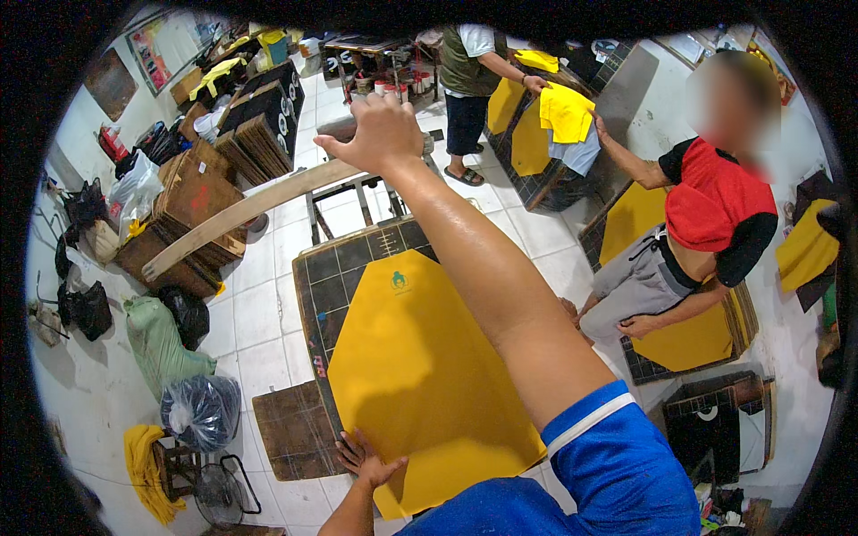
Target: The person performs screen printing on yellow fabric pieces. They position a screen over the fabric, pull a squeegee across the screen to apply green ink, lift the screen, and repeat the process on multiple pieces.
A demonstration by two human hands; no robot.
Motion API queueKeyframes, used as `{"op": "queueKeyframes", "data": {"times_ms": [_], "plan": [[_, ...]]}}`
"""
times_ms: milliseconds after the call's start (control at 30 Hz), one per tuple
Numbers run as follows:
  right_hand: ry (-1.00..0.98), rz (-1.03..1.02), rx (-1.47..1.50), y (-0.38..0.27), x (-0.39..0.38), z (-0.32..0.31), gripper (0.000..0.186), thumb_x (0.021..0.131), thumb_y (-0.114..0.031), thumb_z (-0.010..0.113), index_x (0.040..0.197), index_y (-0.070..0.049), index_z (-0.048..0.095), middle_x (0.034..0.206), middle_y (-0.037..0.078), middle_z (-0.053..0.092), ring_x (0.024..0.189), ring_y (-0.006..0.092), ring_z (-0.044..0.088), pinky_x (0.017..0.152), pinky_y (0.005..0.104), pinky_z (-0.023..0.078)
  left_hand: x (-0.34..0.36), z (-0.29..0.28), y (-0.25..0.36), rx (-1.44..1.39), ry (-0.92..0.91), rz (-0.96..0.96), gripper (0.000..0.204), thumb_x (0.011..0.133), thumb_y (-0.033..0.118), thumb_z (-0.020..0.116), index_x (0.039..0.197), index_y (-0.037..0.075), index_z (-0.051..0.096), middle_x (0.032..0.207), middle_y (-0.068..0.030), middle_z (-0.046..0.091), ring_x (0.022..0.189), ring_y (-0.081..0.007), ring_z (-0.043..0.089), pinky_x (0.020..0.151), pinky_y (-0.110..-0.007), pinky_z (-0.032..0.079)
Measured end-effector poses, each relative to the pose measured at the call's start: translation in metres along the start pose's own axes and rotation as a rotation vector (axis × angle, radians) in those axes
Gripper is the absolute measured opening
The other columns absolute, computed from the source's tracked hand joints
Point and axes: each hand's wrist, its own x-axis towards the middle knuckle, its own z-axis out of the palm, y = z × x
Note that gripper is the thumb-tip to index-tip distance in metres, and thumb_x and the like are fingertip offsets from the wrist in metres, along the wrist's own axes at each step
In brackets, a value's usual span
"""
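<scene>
Yellow cloth [438, 357], left hand [369, 464] splayed at edge

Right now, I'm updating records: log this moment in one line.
left hand: spread at yellow fabric edge | right hand: outstretched by wooden bar, contact unclear | yellow fabric: on dark board, green print toward far end

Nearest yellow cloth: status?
Left hand spread at edge of yellow cloth. Right hand by wooden bar, grip unclear. Cloth flat on gridded board; right forearm hides part.
</scene>
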Motion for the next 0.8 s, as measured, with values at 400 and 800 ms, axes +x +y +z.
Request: {"op": "queueKeyframes", "data": {"times_ms": [400,800], "plan": [[-0.042,0.005,0.004,0.0,0.0,-0.001,0.082,0.08,-0.079,0.065,0.11,-0.004,0.075,0.111,0.015,0.071,0.115,0.031,0.063,0.095,0.0462,0.051,0.01,0.011,-0.006,0.027,-0.03,-0.035,0.166,0.056,0.096,0.068,0.159,0.013,-0.032,0.159,-0.0284,-0.043,0.144,-0.0545,-0.041,0.113,-0.072,-0.019],[-0.101,0.033,0.042,-0.003,0.004,-0.013,0.08,0.081,-0.078,0.064,0.107,-0.003,0.076,0.111,0.015,0.069,0.114,0.031,0.062,0.099,0.045,0.048,0.006,0.001,-0.007,-0.028,-0.046,0.014,0.16,0.06,0.093,0.07,0.163,0.012,-0.022,0.166,-0.0286,-0.026,0.151,-0.0518,-0.026,0.118,-0.069,-0.011]]}}
